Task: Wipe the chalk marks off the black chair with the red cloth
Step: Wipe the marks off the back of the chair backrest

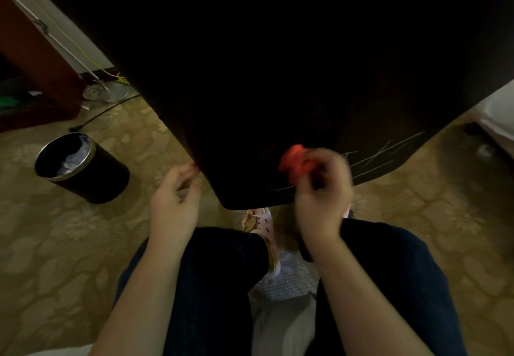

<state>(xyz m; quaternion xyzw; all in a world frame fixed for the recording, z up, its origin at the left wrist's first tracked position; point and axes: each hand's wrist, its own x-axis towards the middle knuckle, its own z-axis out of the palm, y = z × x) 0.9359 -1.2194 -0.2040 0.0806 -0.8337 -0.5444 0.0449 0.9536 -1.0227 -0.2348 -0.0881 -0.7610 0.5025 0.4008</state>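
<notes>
Black chair [278, 77]: dark flat surface filling the upper middle of the head view, lower edge just above the knees.
Chalk marks [389, 152]: thin pale crossing lines on the chair's lower right part, with a fainter line near its lower edge.
Red cloth [294, 160]: bunched up against the chair's lower part, just left of the marks.
Right hand [322, 188]: motion-blurred, fingers curled round the cloth.
Left hand [175, 197]: fingers loosely curved and slightly apart, tips touching the chair's left edge, holding nothing.
Waste bin [83, 169]: black, round, pale liner inside, standing on the carpet [55, 244] to the left.
Slipper [261, 225]: pink, below the chair's lower edge, between the knees.
</notes>
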